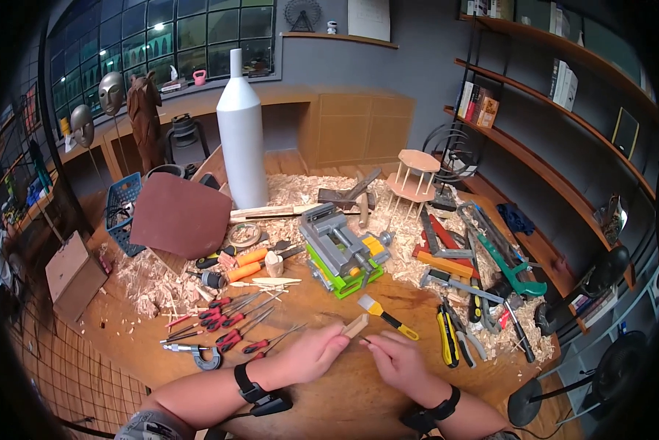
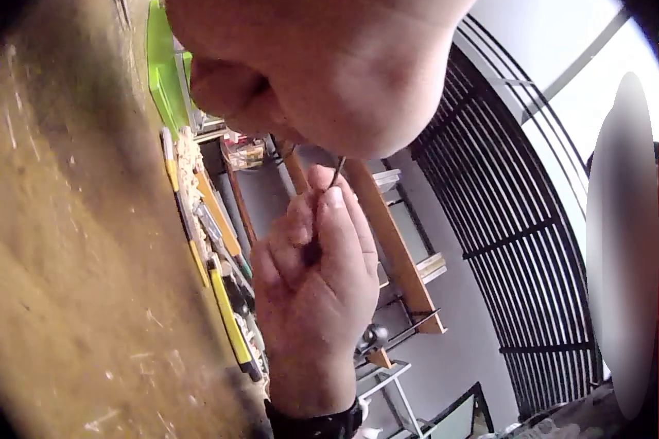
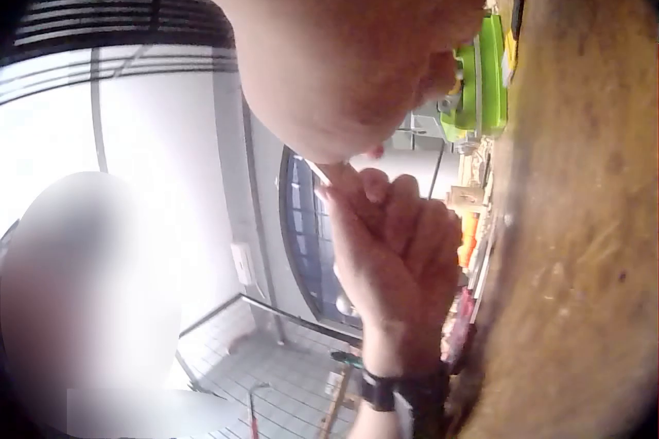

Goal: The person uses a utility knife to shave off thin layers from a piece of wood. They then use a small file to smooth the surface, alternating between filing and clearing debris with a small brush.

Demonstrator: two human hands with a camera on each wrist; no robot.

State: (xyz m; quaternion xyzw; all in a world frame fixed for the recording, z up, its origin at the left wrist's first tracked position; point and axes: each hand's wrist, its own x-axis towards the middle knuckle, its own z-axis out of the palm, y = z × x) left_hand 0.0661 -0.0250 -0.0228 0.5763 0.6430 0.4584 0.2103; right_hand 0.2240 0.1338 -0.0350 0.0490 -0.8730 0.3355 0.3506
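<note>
"One thing each?"
"Yes: the left hand (image 1: 315, 356) grips a stick (image 1: 356, 325), the right hand (image 1: 404, 363) pinches a thin rod (image 2: 338, 171)."
"Where's the stick?"
"Above the worktop (image 1: 135, 353), towards its front edge, near the brush (image 1: 391, 320)."

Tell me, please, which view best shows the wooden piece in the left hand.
The head view: the wooden piece projects plainly from the left hand. The right wrist view shows only a partly hidden stretch; in the left wrist view I cannot make it out.

My right hand (image 1: 403, 367) has room along the near edge of the worktop (image 1: 483, 383); vise (image 1: 335, 238) and utility knife (image 1: 446, 336) block it toward the far edge.
</note>
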